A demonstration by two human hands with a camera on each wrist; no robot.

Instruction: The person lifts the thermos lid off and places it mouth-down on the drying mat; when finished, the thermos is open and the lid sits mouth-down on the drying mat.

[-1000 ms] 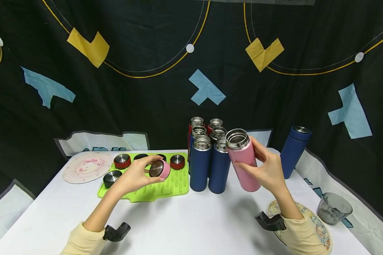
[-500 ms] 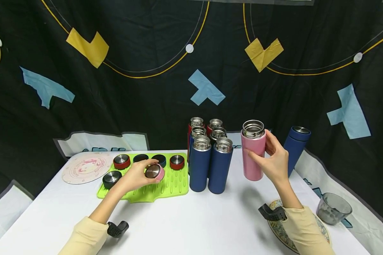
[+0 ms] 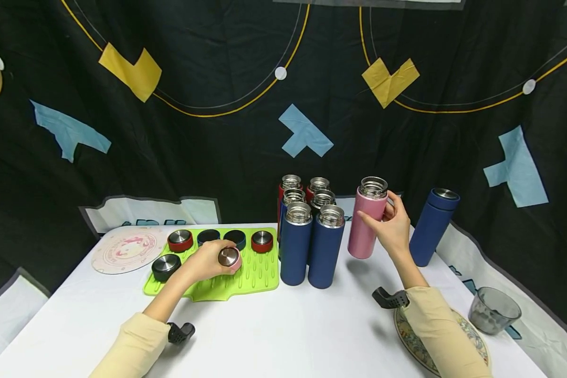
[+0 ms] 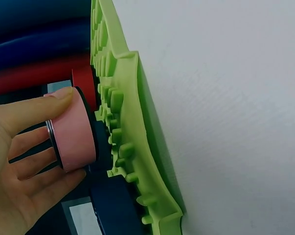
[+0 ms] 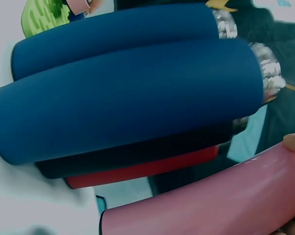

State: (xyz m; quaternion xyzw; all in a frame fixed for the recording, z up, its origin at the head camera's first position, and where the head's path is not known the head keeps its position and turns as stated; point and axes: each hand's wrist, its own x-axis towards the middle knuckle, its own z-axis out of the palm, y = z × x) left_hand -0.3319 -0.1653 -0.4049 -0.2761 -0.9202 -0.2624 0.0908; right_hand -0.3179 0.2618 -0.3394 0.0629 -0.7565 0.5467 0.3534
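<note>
Between thumb and fingers my left hand [image 3: 209,261] grips a pink lid [image 4: 75,132] with a steel top, low over the green silicone mat [image 3: 260,275]. Red, black and dark blue lids sit on that mat, such as the red lid [image 3: 262,241] to its right. My right hand [image 3: 391,223] holds a pink thermos bottle [image 3: 365,226] by its upper side, uncapped and slightly tilted, with its base above the white table. To its left a cluster of uncapped bottles stands upright, with two navy bottles [image 3: 296,252] in front and red ones behind.
A capped navy bottle [image 3: 432,231] stands at the right, beyond my right hand. A grey glass cup [image 3: 494,310] and a patterned plate [image 3: 408,331], partly under my right sleeve, are at the right edge. A round pink-and-white mat [image 3: 127,251] lies far left.
The pink bottle has swung right, away from the navy bottles, turned more upright, then shifted slightly back left and lower. The pink lid in my left hand has moved slightly left and down toward the mat.
</note>
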